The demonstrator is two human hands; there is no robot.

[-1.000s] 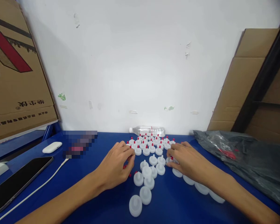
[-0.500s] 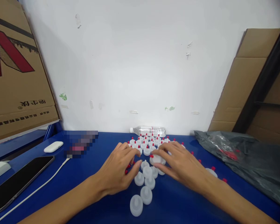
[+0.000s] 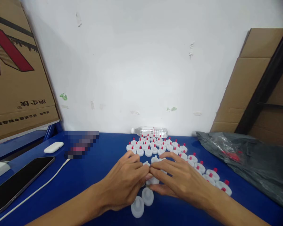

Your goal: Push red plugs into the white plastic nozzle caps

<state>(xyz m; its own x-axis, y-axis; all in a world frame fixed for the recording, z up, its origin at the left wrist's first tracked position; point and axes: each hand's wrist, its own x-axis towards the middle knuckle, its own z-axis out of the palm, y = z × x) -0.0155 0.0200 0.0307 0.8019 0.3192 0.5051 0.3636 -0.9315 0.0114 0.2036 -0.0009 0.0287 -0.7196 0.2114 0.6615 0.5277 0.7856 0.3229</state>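
Note:
My left hand (image 3: 130, 177) and my right hand (image 3: 179, 175) meet at the fingertips in the middle of the table. Between the fingers and thumb of my right hand is a white round plastic cap (image 3: 153, 181). The left fingers are pinched together against that cap; what they hold, if anything, is hidden. Two white caps without red tips, one (image 3: 147, 196) beside the other (image 3: 137, 207), stand just below the hands. Bare white nozzles, such as one cap (image 3: 155, 159), show just beyond the fingers. Several white caps with red tips (image 3: 148, 152) stand in rows behind.
More red-tipped caps (image 3: 212, 173) run down the right side. A clear bottle (image 3: 151, 131) lies against the wall. At right is a grey plastic bag (image 3: 250, 169); at left are a phone (image 3: 21, 179), a white case (image 3: 53, 147) and a cable (image 3: 42, 180).
Both hands have come together over the loose caps, the right moving left and toward me. The red pieces by my left hand are now hidden, and the right-hand row of capped pieces shows more fully.

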